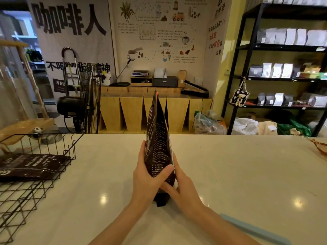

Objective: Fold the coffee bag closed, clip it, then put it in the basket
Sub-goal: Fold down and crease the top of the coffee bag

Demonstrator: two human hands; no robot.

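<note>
A dark brown coffee bag [158,138] with white print stands upright on the white counter [230,174], seen edge-on, its top pinched to a narrow point with an orange strip. My left hand [146,175] grips its left side, thumb across the front. On the other side my right hand [182,184] presses against the lower part of the bag. A long light-blue clip [254,230] lies flat on the counter beside my right forearm. The black wire basket [35,175] sits at the left with another dark coffee bag [30,167] lying inside.
A floor fan [88,103] stands beyond the counter's far left edge. An orange-brown wrapper [320,147] lies at the counter's right edge. Black shelves [283,76] with bags fill the right wall; wooden cabinets line the back.
</note>
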